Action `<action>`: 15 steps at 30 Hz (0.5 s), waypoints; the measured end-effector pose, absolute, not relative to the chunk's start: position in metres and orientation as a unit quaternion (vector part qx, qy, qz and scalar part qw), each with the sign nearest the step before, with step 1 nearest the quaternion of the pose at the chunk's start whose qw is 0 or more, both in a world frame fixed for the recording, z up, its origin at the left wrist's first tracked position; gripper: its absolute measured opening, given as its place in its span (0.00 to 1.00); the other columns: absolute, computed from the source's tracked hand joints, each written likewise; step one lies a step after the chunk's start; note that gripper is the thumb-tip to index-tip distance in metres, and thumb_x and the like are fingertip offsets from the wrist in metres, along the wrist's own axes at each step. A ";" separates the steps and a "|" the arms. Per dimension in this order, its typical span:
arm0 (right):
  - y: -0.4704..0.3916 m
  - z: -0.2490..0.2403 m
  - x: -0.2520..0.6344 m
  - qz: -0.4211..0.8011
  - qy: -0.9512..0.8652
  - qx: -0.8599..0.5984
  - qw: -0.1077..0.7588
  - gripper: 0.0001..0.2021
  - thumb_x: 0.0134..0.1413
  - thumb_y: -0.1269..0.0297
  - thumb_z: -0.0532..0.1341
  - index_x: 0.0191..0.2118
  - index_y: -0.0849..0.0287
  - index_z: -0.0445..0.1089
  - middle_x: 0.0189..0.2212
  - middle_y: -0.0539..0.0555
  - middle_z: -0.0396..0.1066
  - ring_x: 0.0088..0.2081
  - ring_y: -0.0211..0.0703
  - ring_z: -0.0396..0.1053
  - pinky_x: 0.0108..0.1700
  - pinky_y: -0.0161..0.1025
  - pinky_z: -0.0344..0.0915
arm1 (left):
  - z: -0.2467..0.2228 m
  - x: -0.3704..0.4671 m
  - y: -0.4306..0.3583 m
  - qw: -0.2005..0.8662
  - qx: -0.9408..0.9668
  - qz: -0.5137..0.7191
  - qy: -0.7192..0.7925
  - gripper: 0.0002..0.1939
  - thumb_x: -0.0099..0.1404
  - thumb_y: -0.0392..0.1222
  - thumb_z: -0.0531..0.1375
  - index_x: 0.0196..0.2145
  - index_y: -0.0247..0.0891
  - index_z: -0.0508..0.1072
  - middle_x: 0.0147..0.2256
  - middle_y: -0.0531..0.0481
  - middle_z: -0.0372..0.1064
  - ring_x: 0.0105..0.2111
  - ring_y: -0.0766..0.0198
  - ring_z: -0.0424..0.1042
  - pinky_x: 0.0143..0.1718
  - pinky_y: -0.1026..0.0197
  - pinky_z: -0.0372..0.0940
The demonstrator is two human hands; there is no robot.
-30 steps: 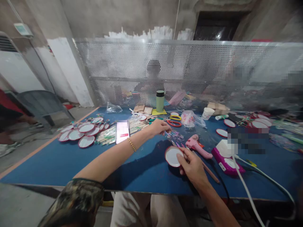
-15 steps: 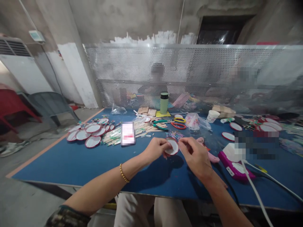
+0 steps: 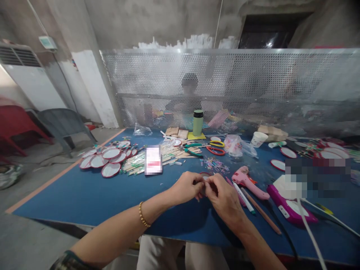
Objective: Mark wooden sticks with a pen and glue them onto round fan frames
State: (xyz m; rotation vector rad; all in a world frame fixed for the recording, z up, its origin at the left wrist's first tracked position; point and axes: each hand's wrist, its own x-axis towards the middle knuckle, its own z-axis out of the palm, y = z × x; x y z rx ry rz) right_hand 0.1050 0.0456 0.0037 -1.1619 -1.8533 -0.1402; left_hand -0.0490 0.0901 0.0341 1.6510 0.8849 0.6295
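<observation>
Step in hand, by the look of it: fine fingertip work at the edge of a red-rimmed disc (image 3: 206,174), held up over the near middle of the blue tabletop (image 3: 92,204), mostly hidden behind the fingers. Left hand (image 3: 185,187) grasps the disc from the left, thumb and fingers pinched. Right hand (image 3: 225,195) is curled in close from the right, fingertips meeting the left's; can't tell whether it grips the rim or some small piece there. Next move calls for, I'd judge, a steady left hold and a light right pinch, nothing forceful.

Materials: disc pale-faced, round, shallow-looking, same type as the overlapping disc pile (image 3: 110,169) at far left. Thin pale sticks (image 3: 132,163) with green bits, some under shiny clear film, beside the phone (image 3: 153,160). Small looped clips (image 3: 215,165), pastel, tangled heap just beyond the hands. To the right: smooth pink glue gun (image 3: 251,185), slim white marker (image 3: 245,199) with green cap, brown rod (image 3: 261,212), glossy purple box (image 3: 292,206). Far: matte green bottle (image 3: 198,123), perforated metal screen (image 3: 157,78).
</observation>
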 end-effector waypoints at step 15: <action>0.032 0.026 0.104 0.587 -0.545 -0.444 0.401 0.20 0.53 0.44 0.62 0.35 0.59 0.68 0.21 0.48 0.71 0.12 0.27 0.53 0.15 0.29 0.46 | 0.035 -0.055 0.094 0.197 0.819 0.368 0.393 0.11 0.64 0.30 0.53 0.33 0.36 0.76 0.32 0.48 0.68 0.34 0.62 0.66 0.37 0.63 0.61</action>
